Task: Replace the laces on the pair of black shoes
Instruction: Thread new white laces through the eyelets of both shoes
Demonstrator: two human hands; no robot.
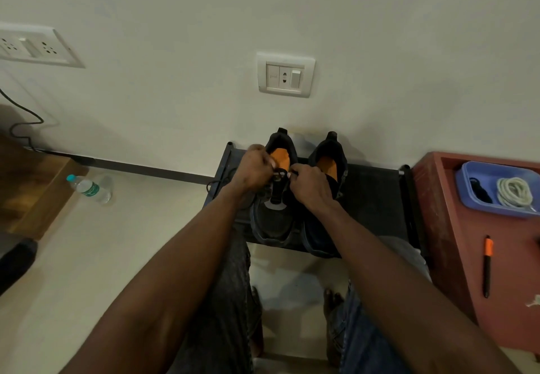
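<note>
1. Setting: pale wall [380,37] with a white switch plate [285,74]; beige floor [87,256]; low black rack [377,198] set against the wall.
2. Left shoe [273,218], black with an orange insole: stands on the rack, long axis running from the person to the wall, toe toward the person, heel at the wall.
3. Right shoe [323,233], same pattern: just beside the first, parallel, same heading.
4. Left hand [253,169]: over the left side of the left shoe's throat, fingers curled, pinching a dark lace [279,175] near the top eyelets.
5. Right hand [312,186]: between the two shoes' openings, fingers curled, pinching the same lace from the right; it covers part of the right shoe.
6. Red-brown cabinet [455,245], right of the rack: blue tray [467,198] holding a coiled white lace [514,192] and a dark bundle [479,191]; black and orange pen [487,268].
7. Water bottle [90,189] lying on the floor, well left of the rack.
</note>
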